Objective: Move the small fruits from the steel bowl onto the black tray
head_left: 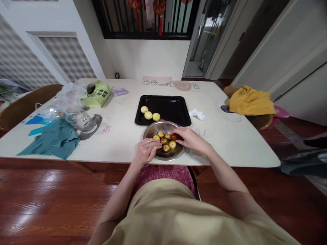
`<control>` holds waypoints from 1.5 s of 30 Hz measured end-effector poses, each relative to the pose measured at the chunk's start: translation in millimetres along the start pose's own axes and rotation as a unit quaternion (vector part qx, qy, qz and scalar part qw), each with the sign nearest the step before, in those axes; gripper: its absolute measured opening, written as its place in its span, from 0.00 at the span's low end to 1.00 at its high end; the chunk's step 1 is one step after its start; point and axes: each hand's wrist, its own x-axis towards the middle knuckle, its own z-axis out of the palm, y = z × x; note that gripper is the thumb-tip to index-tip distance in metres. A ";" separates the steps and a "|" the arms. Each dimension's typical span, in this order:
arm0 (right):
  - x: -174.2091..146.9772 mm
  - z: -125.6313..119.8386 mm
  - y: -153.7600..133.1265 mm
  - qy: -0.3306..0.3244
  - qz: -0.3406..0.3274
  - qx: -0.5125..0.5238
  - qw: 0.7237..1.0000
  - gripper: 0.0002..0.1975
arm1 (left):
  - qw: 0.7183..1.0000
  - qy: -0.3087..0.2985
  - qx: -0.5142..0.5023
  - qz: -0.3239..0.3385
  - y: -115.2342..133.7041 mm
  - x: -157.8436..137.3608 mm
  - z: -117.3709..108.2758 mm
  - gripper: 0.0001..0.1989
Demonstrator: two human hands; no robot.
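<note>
A steel bowl (pixel 150 129) at the table's near edge holds several yellow fruits (pixel 172 144), some with brown patches, and a dark red round fruit (pixel 174 137). My right hand (pixel 191 138) reaches over the bowl's right side, its thumb and fingers closed around the red fruit. Over the left rim lies my left hand (pixel 148 150), a ring on one finger. Its fingers are stretched out, tips at the fruits; whether they press on one is hard to see. Behind the bowl, a black tray (pixel 169 106) carries pale yellow fruits (pixel 148 115) and a small red one, partly hidden by the bowl.
On the left of the white table (pixel 235 144) are a teal cloth (pixel 54 140), a clear container (pixel 82 122), plastic bags and a green bag (pixel 97 94). Crumpled tissue (pixel 197 114) lies right of the tray. A yellow cloth (pixel 250 101) covers a chair at right.
</note>
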 end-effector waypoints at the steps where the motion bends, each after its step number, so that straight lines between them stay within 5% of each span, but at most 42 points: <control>1: 0.7 0.5 0.5 -0.005 -0.001 0.000 1.000 0.15 | 1.000 0.000 0.001 0.000 -0.1 0.0 0.0 0.20; 15: 4.1 3.5 -2.3 -0.020 0.006 0.020 1.000 0.12 | 1.000 -0.018 -0.001 -0.020 0.3 0.1 -1.5 0.24; 20: -11.3 5.5 -8.4 0.108 -0.013 0.069 0.992 0.08 | 1.000 -0.003 -0.019 -0.014 0.8 1.4 -2.1 0.23; 26: -43.8 31.4 -9.1 0.315 0.015 0.073 0.946 0.09 | 0.995 0.048 -0.065 -0.057 1.7 2.8 -3.3 0.26; 33: -56.1 53.9 -5.1 0.369 0.037 0.069 0.926 0.13 | 0.982 0.082 -0.057 -0.159 -1.6 16.2 -14.8 0.19; 36: -51.1 55.1 -6.5 0.380 0.026 0.066 0.922 0.12 | 0.983 0.042 -0.034 -0.173 -16.2 34.8 -29.0 0.14; 40: -47.3 56.0 -7.4 0.386 0.021 0.064 0.920 0.12 | 0.993 -0.050 0.013 -0.108 -55.0 76.5 -44.9 0.13; 45: -47.6 57.6 -6.8 0.388 0.020 0.074 0.918 0.12 | 0.967 -0.244 0.064 -0.033 -115.4 130.9 -37.5 0.16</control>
